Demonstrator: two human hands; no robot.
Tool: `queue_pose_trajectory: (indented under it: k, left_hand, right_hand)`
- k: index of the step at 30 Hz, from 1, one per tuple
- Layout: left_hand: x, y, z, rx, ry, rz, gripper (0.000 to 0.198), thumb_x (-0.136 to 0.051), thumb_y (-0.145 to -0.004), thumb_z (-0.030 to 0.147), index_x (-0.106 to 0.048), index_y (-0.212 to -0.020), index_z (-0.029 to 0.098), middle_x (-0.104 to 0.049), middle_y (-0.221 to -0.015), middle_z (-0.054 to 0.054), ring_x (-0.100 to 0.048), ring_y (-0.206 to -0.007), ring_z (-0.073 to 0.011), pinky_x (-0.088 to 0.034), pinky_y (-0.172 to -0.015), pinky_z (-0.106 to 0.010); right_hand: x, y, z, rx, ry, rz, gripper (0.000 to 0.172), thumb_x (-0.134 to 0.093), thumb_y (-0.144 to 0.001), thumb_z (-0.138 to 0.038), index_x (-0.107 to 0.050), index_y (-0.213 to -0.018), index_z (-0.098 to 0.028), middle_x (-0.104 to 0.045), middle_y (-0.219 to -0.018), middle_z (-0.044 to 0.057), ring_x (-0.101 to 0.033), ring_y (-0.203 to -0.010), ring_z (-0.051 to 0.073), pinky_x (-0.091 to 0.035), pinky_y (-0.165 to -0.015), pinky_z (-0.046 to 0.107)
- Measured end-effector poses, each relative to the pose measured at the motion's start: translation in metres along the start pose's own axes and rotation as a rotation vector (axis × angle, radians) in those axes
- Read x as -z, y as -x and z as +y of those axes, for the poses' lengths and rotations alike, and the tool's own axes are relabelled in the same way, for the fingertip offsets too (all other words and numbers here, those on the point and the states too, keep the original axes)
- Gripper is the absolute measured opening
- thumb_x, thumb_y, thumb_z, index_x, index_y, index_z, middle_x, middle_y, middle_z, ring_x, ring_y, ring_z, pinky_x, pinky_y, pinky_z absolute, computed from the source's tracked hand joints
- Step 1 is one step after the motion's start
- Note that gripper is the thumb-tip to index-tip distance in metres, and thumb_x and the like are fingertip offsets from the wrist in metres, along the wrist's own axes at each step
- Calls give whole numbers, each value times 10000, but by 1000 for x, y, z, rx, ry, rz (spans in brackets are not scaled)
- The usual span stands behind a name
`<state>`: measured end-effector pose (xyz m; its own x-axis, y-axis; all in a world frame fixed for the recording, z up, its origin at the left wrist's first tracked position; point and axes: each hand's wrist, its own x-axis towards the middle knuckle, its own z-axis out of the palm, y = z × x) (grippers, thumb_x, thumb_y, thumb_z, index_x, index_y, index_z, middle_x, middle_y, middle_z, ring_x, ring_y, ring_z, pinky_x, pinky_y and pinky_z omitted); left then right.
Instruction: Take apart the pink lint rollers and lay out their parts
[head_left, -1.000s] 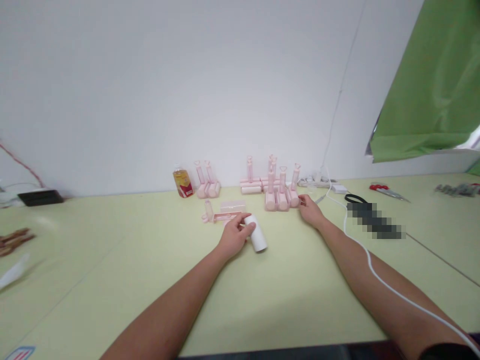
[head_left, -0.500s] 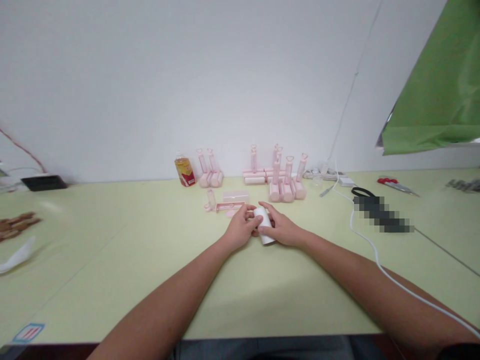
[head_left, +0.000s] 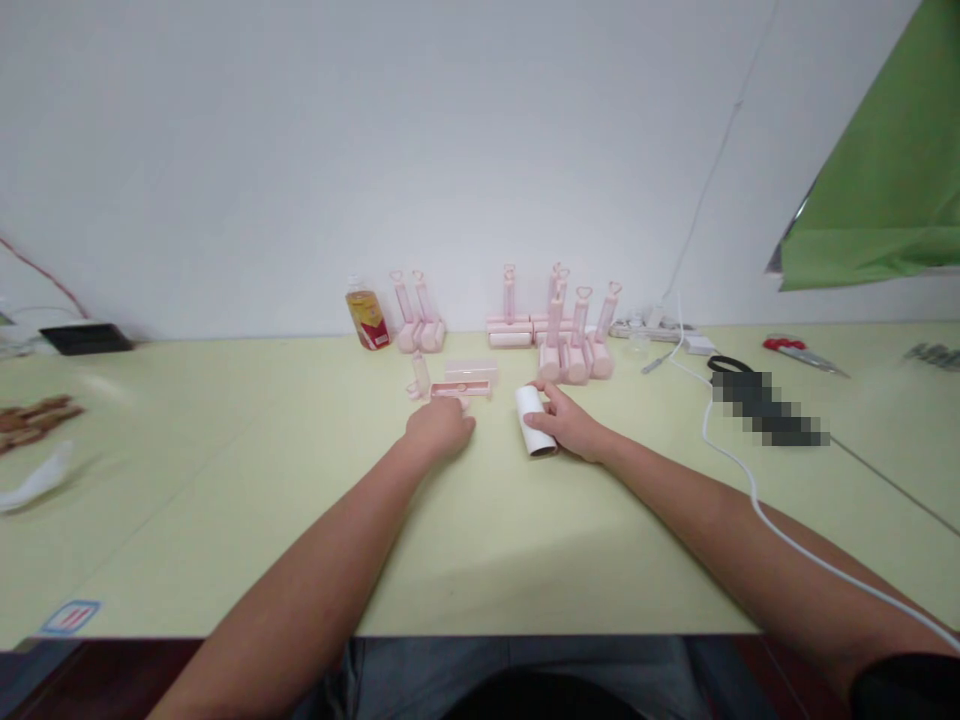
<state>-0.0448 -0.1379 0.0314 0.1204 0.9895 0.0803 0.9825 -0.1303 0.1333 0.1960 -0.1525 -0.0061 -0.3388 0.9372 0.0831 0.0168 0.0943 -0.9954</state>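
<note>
My right hand (head_left: 574, 424) is closed around a white paper roll (head_left: 531, 422) with a hollow core, its open end tilted towards me. The roll looks like a lint roller refill. My left hand (head_left: 439, 430) is at the near side of a long pink open frame (head_left: 460, 388). A small pale pink piece (head_left: 464, 402) shows just beyond its knuckles. Its fingertips are hidden behind the back of the hand. Just left of the frame is a small pink handle part (head_left: 419, 375). Behind the frame lies a clear pinkish cover (head_left: 471, 369).
Several pink lint rollers (head_left: 574, 355) stand along the wall, with two more (head_left: 421, 330) beside an amber bottle (head_left: 368, 315). A white cable (head_left: 739, 480) runs over the right side, near red-handled scissors (head_left: 799, 352). Brown items (head_left: 34, 418) lie far left.
My left hand has let go of the white roll and moved left to the pink parts. My right hand keeps hold of the roll. The view has tilted down slightly.
</note>
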Motion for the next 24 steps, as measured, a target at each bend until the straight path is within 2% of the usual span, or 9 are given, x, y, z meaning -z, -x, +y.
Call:
queue_pose_trajectory:
  k: [4, 7, 9, 12, 15, 17, 20, 22, 24]
  left_hand:
    - [0, 5, 6, -54, -3, -33, 321, -541, -815, 382, -728, -938, 153, -718, -1007, -181, -662, -892, -278, -467, -758, -334]
    - [2, 8, 13, -113, 24, -26, 326, -544, -818, 436, -738, -907, 189, -730, -934, -144, -658, -828, -271, -443, -681, -323]
    - [2, 9, 17, -169, 59, -13, 342, -539, -823, 467, -734, -881, 192, -726, -880, -127, -646, -773, -261, -417, -639, -318]
    - [-1, 10, 20, -300, 137, 1, 285, -559, -816, 422, -717, -852, 188, -716, -867, -103, -632, -769, -242, -402, -644, -310]
    - [-6, 11, 23, -422, 229, -6, 230, -572, -794, 310, -700, -943, 190, -711, -912, -78, -627, -810, -224, -417, -690, -300]
    - [-8, 13, 26, -450, 252, -6, 344, -589, -766, 273, -670, -1089, 186, -703, -989, -81, -626, -860, -228, -429, -731, -302]
    - [-12, 16, 30, -463, 239, 3, 551, -637, -761, 392, -602, -1263, 168, -657, -1111, -120, -612, -949, -262, -437, -791, -326]
    - [-14, 17, 35, -473, 231, 1, 619, -644, -753, 540, -627, -1242, 161, -639, -1087, -135, -603, -949, -277, -437, -803, -339]
    - [-17, 19, 41, -487, 230, 2, 602, -644, -739, 605, -686, -1153, 170, -633, -1018, -127, -597, -930, -273, -435, -805, -338]
  right_hand:
    - [0, 0, 0, 0, -10, -10, 588, -697, -758, -380, -409, -1261, -280, -584, -720, -63, -528, -498, 111, -400, -396, 186]
    - [0, -1, 0, 7, -13, 10, 575, -691, -765, -395, -402, -1250, -283, -574, -702, -66, -528, -479, 117, -384, -365, 184]
    - [-1, -2, 1, 25, -27, 46, 542, -685, -769, -411, -408, -1216, -280, -574, -701, -66, -536, -482, 122, -401, -365, 195]
    - [0, -5, 4, 64, -63, 143, 517, -687, -762, -421, -408, -1172, -276, -582, -726, -59, -567, -522, 138, -450, -389, 223]
    - [4, -10, 9, 99, -83, 279, 506, -692, -754, -423, -401, -1140, -274, -591, -767, -45, -587, -543, 153, -472, -384, 247]
    - [8, -14, 12, 125, -91, 365, 473, -692, -755, -426, -397, -1091, -271, -582, -788, -41, -587, -544, 155, -478, -374, 258]
    - [13, -19, 15, 137, -125, 427, 449, -687, -759, -434, -379, -1042, -269, -558, -806, -40, -590, -566, 161, -496, -374, 273]
    - [15, -20, 17, 128, -141, 424, 449, -685, -760, -438, -372, -1035, -270, -552, -814, -40, -596, -581, 165, -516, -386, 288]
    - [15, -21, 18, 126, -136, 417, 453, -687, -756, -441, -374, -1035, -269, -550, -817, -42, -600, -590, 167, -532, -396, 300]
